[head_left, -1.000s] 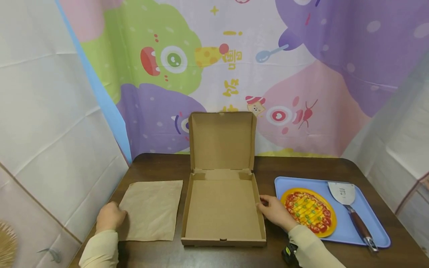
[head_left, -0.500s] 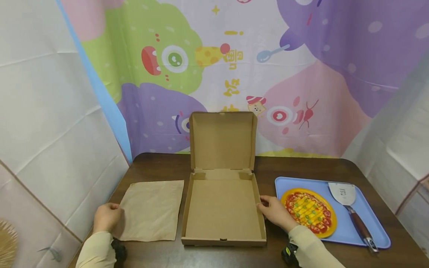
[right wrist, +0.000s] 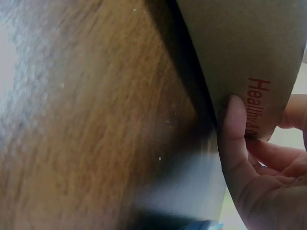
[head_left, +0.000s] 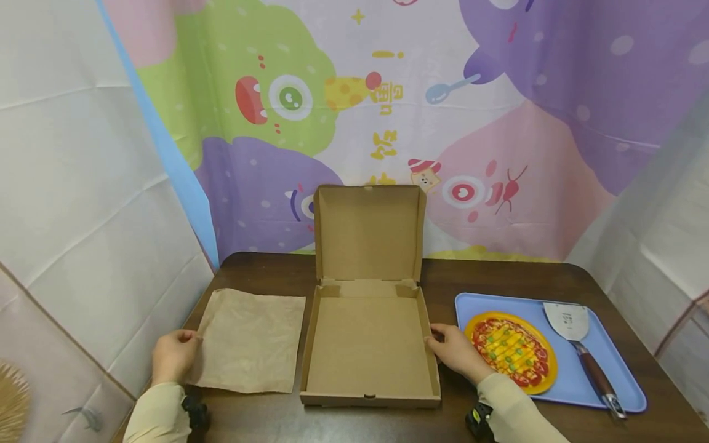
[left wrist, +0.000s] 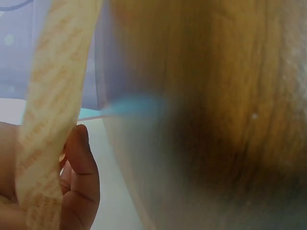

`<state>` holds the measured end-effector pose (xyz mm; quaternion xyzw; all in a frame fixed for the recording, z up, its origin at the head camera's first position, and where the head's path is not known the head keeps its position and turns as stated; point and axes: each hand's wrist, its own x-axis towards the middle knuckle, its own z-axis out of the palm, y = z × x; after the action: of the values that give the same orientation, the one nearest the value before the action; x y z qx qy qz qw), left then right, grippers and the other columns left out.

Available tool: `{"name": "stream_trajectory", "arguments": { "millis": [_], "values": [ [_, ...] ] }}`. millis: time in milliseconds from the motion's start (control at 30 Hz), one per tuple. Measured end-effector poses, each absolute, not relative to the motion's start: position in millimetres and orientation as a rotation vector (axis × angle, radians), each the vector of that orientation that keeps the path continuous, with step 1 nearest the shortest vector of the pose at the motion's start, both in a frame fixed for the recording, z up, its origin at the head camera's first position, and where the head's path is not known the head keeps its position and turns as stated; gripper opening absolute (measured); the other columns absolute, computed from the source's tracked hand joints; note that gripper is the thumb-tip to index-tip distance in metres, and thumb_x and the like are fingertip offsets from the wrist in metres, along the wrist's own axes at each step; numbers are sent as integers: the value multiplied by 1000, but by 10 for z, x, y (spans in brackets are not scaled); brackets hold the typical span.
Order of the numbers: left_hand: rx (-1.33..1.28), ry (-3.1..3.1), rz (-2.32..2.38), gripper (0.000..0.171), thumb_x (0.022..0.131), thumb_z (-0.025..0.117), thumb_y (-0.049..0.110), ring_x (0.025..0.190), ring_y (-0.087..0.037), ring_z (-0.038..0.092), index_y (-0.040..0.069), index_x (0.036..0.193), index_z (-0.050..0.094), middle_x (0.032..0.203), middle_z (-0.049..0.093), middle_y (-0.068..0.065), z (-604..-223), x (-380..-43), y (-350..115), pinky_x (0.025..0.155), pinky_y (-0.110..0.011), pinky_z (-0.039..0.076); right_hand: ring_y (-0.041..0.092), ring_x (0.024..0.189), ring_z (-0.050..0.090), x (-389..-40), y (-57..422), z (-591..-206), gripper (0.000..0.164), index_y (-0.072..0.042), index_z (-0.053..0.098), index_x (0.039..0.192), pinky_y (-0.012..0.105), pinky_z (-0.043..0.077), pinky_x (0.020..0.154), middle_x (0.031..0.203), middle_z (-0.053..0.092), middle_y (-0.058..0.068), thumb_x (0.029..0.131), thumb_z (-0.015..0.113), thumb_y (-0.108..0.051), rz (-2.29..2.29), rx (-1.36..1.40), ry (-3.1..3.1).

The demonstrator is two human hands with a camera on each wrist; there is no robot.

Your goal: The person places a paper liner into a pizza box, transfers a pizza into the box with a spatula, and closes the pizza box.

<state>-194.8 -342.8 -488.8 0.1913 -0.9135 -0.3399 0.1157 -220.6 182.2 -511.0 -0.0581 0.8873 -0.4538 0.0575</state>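
A square sheet of brown paper point(head_left: 249, 344) lies at the left of the table, its left side raised. My left hand point(head_left: 176, 355) pinches that left edge; in the left wrist view the paper point(left wrist: 55, 105) shows faint print, with the thumb and fingers on opposite sides of it. An open cardboard pizza box point(head_left: 368, 347) stands in the middle, lid upright at the back, nothing inside. My right hand point(head_left: 456, 352) holds its right wall. The right wrist view shows red lettering on that box wall point(right wrist: 249, 52), with a digit point(right wrist: 235, 117) pressed on its outside.
To the right, a blue tray point(head_left: 587, 375) bears a toy-like pizza point(head_left: 511, 352) and a pizza server point(head_left: 592, 372) with a brown handle. The right forearm passes close to the tray's near left corner. A cartoon-print curtain point(head_left: 365, 92) hangs behind the table.
My left hand has taken hold of the paper's left edge and lifted it, so the sheet has shifted slightly. My right hand and the box have stayed in place.
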Motion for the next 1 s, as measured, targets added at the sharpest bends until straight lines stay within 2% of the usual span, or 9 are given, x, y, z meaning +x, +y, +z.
{"name": "stream_trajectory", "arguments": {
  "millis": [200,433,633,867,1000],
  "values": [
    [583,-2631,-1034,25,90,61,10,80,-33,63,-12,99,68,93,69,-27,-4839,-1926,-3423,63,-28,43,15,64,62,-2204,1823,-5113,34,12,60,122,27,54,54,89,68,12,93,59,-5,-1380,-173,2688],
    [622,-2619,-1081,27,92,60,11,80,-30,62,-12,104,68,94,69,-27,-4815,-1929,-3462,62,-25,43,16,66,62,-2192,1820,-5095,35,12,60,123,29,55,55,91,69,12,93,58,-6,-1385,-181,2677],
    [669,-2586,-1113,28,92,61,13,71,-13,55,-11,105,68,88,71,-20,-4777,-1931,-3489,59,-21,42,15,65,61,-2199,1834,-5099,32,10,61,121,27,54,54,88,68,11,94,58,-6,-1371,-219,2677],
    [705,-2544,-1181,31,93,61,14,69,-9,53,-11,109,67,87,71,-17,-4695,-1932,-3486,56,-20,43,13,61,59,-2202,1837,-5099,31,10,62,119,25,52,53,85,67,10,92,59,-5,-1347,-232,2704],
    [721,-2506,-1225,32,94,61,16,68,-6,51,-11,111,66,82,71,-8,-4657,-1932,-3488,56,-19,43,14,61,59,-2196,1833,-5089,31,10,62,119,25,52,53,85,67,10,92,59,-5,-1348,-230,2706]
  ]
}}
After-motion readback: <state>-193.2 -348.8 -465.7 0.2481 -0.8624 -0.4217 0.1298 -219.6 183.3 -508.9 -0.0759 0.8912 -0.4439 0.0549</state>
